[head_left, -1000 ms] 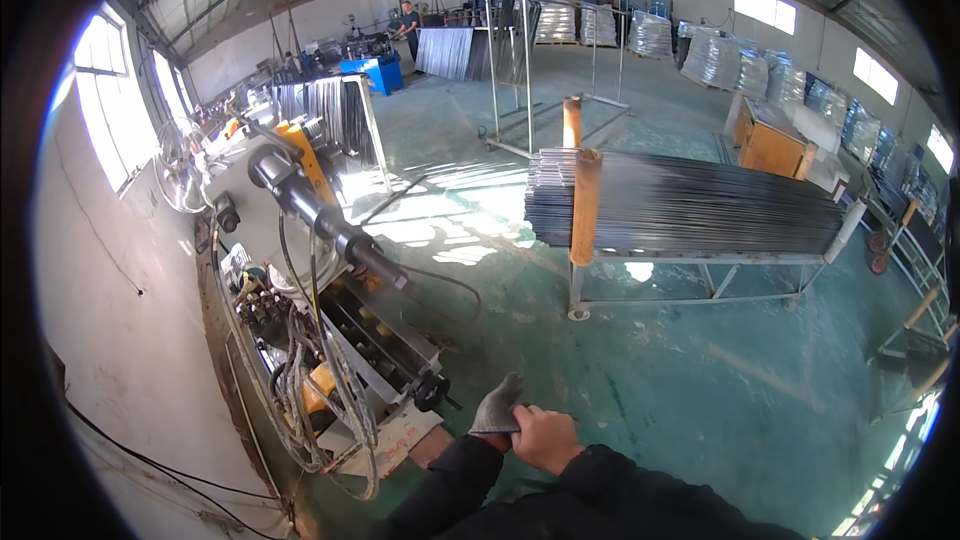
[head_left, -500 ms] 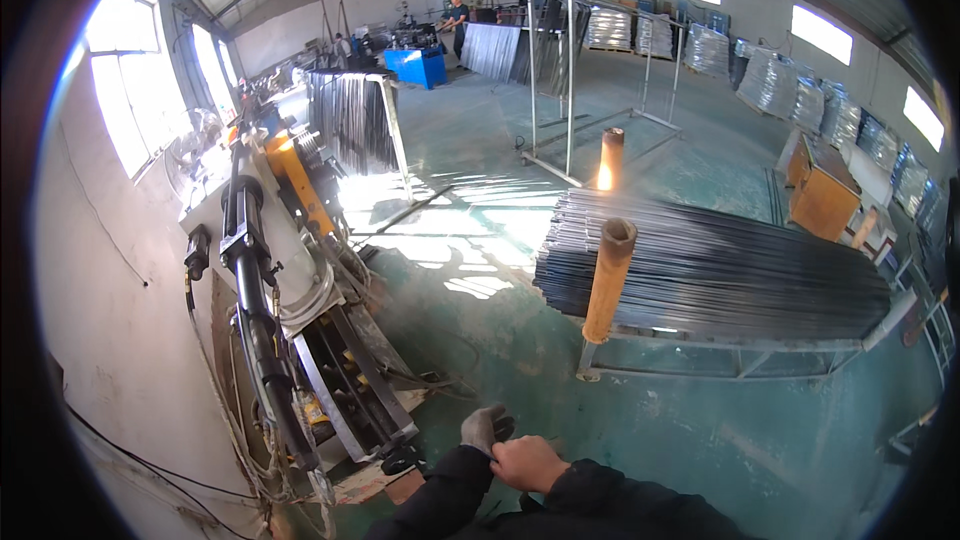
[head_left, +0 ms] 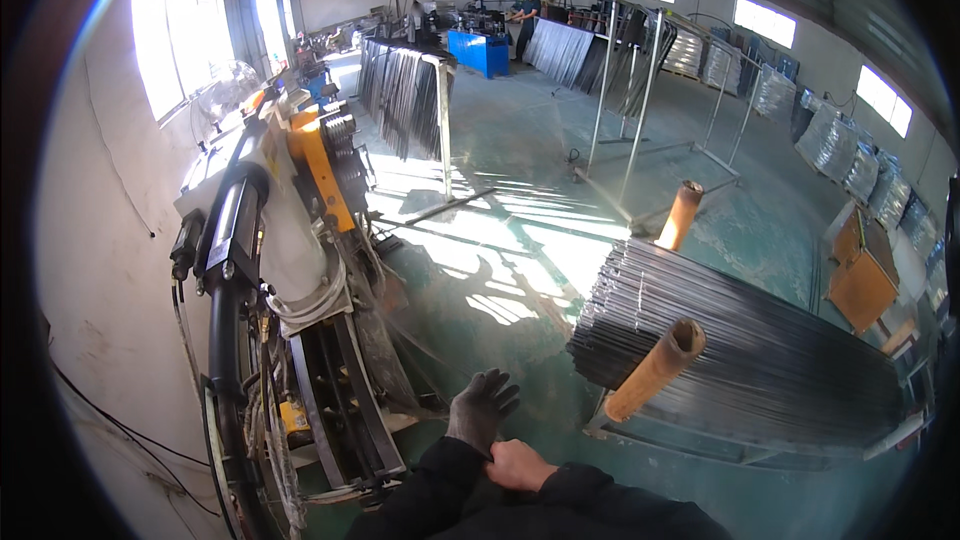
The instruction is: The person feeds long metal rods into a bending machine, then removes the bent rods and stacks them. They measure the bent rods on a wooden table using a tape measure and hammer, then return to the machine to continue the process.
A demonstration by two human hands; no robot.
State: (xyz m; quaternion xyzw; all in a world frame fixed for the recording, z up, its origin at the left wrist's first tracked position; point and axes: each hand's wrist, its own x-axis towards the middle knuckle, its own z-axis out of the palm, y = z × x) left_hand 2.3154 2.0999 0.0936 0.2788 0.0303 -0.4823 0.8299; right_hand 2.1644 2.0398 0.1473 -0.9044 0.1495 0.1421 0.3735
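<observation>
A dark grey work glove (head_left: 466,426) covers my left hand (head_left: 482,402), which is raised in front of me with its fingers apart and nothing in them. My bare right hand (head_left: 520,466) is closed at the left wrist, gripping the cuff end of that glove where it meets the black sleeve. The fingertips of the right hand are partly hidden behind its own knuckles. Both forearms wear dark sleeves and come up from the lower edge.
To the left stands a machine (head_left: 290,230) with a black cylinder, hoses and a yellow arm. At right, a stack of dark metal bars (head_left: 740,330) lies on a low frame between rusty posts (head_left: 655,370). Hanging racks (head_left: 445,130) stand ahead; a person (head_left: 528,20) works beyond.
My left hand has risen and its fingers have spread from a more folded pose. The right hand keeps its grip at the cuff. The view has turned slightly left and down.
</observation>
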